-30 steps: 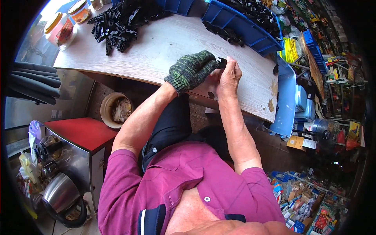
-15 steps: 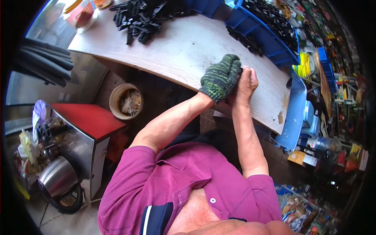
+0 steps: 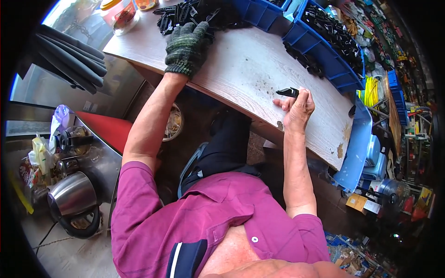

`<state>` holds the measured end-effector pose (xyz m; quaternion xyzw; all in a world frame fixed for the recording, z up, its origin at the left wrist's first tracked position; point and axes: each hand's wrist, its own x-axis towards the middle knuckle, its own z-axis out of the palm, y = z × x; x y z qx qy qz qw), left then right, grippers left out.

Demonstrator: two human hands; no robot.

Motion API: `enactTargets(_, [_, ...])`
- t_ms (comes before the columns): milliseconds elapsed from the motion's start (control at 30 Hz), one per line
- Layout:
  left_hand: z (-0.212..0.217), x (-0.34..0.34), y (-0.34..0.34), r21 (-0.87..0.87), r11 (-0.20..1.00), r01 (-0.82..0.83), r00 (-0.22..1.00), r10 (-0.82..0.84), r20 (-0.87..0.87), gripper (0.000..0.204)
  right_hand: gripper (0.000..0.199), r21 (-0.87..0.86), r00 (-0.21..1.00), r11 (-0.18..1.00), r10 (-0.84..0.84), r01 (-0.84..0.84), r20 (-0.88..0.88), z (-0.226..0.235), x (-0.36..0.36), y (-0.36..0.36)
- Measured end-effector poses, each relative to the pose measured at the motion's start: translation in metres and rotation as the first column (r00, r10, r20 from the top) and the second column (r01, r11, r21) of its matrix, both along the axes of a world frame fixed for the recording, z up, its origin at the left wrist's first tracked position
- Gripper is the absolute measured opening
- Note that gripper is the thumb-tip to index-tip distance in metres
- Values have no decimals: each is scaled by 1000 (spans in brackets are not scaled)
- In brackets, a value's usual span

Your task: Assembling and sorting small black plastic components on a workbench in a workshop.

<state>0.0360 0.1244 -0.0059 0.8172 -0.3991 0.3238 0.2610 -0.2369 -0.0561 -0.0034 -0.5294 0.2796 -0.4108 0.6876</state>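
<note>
My left hand point(image 3: 184, 50), in a dark green knitted glove, reaches to the near edge of a pile of black plastic parts point(image 3: 178, 11) on the far left of the table. Its fingers are stretched out and a little apart; the fingertips touch or nearly touch the pile. Bare, my right hand point(image 3: 299, 111) is above the table's right half. Between thumb and fingers it grips a small black plastic part point(image 3: 288, 92), whose narrow end points left.
The pale wooden table point(image 3: 236, 69) has a worn front edge. Blue bins point(image 3: 324, 51) of black parts stand at the back right, with loose parts before them. A lidded jar point(image 3: 119, 18) stands at the far left corner. Below are a waste bucket point(image 3: 174, 123) and a steel kettle point(image 3: 74, 197).
My hands were together over the table's front. The left has moved away to the far left pile; the right has stayed near its place, and the black plastic part in it now shows.
</note>
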Motion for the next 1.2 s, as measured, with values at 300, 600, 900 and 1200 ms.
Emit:
enactTargets(300, [4,-32,-55,139,966,217,975,-209,-70,28,27,-13,1000,1000,10,-10,-20,4,-3,3])
enactTargets(600, [-2,-48,-63,14,936,351,936,-352,24,29,27,-48,1000,999,5,-6,-13,-1,-7,-4])
enactTargets(900, [6,-60,-54,67,973,219,976,-219,-13,27,27,-49,1000,999,6,-5,20,-1,-7,-2])
enactTargets(1200, [3,-71,-137,212,970,120,993,-122,-2,31,27,105,998,995,-7,0,61,4,-6,-4])
